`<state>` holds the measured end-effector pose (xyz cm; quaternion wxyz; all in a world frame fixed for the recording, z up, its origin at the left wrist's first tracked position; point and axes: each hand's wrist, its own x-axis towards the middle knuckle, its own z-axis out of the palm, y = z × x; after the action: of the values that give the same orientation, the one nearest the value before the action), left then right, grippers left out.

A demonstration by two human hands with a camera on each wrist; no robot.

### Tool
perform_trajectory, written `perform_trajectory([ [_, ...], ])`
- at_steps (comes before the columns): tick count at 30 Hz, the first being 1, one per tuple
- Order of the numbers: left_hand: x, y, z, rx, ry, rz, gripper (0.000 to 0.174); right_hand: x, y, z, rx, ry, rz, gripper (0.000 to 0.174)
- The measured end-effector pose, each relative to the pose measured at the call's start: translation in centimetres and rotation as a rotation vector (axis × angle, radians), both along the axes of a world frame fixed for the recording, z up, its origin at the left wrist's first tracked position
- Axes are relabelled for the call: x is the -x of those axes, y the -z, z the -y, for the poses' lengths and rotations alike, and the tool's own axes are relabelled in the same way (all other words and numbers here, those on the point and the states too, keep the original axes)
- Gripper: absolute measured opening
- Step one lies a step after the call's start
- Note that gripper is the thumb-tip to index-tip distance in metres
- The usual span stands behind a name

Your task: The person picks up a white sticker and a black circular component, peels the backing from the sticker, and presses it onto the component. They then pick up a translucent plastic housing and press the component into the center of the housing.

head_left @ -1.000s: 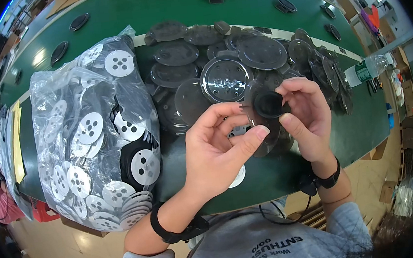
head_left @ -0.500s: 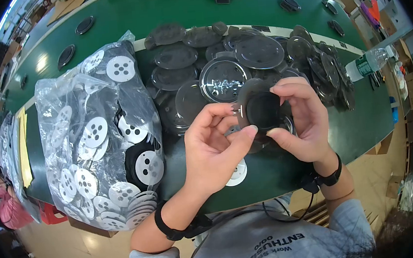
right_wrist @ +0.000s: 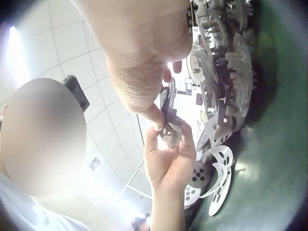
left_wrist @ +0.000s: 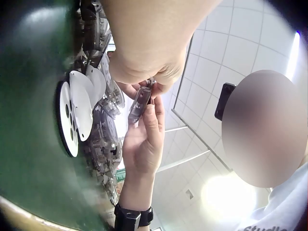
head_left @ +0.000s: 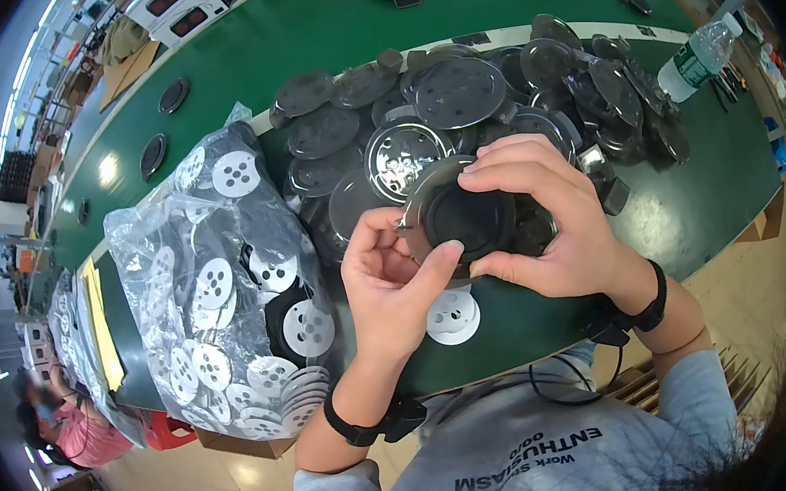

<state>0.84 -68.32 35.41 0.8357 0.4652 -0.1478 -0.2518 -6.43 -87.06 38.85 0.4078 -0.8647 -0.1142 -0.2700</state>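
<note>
Both hands hold a dark translucent round plastic cover (head_left: 420,207) with a black round pad (head_left: 471,221) lying against its face. My left hand (head_left: 391,279) pinches the cover's left edge, thumb in front and fingers behind. From the other side, my right hand (head_left: 556,216) grips the pad and cover, its thumb at the lower rim and its fingers over the upper rim. Seen edge-on in the right wrist view, the pad and the cover (right_wrist: 172,134) lie close together between the two hands. Below the hands, white discs with round holes (head_left: 453,317) rest on the green table.
A clear plastic bag (head_left: 154,268) full of white holed discs stands on the left. Behind the hands is a heap of dark translucent covers (head_left: 321,134). A water bottle (head_left: 693,65) lies at the right. Several black round parts (head_left: 154,156) are spread over the far green surface.
The pad and cover have turned to face the head camera more fully and come slightly left. My right fingers have spread over the pad's upper rim. The head view has shifted.
</note>
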Motion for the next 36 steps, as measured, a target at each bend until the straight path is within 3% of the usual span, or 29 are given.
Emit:
perform_trajectory([
  [9,0.0,0.5,-0.2,-0.047,-0.012,0.053,0.036,0.2,0.2,0.2,0.039,0.006,0.067,0.063],
  [13,0.0,0.7,-0.1,-0.065,-0.048,0.085,0.036,0.5,-0.1,-0.3,-0.221,0.046,-0.006,0.058],
  [16,0.1,0.6,-0.1,-0.077,-0.038,0.118,0.037,0.3,0.6,-0.3,-0.513,0.040,-0.174,0.039],
  [19,0.1,0.9,-0.3,-0.093,-0.011,0.161,0.038,0.6,0.6,0.0,-0.785,-0.114,-0.467,0.020],
  [23,0.4,0.1,0.1,-0.019,0.022,-0.001,0.026,0.7,0.9,0.3,-0.803,-0.149,-0.497,0.026],
  [26,0.0,0.9,-0.2,0.005,0.011,0.013,0.022,0.7,0.4,0.2,-0.848,-0.149,-0.554,0.025],
  [31,0.1,0.6,0.0,0.006,-0.013,0.039,0.021,0.7,0.3,-0.1,-0.887,-0.198,-0.657,0.026],
  [36,0.1,1.2,0.0,-0.045,-0.033,0.101,0.023,0.9,0.6,-0.9,-0.897,-0.169,-0.554,0.025],
])
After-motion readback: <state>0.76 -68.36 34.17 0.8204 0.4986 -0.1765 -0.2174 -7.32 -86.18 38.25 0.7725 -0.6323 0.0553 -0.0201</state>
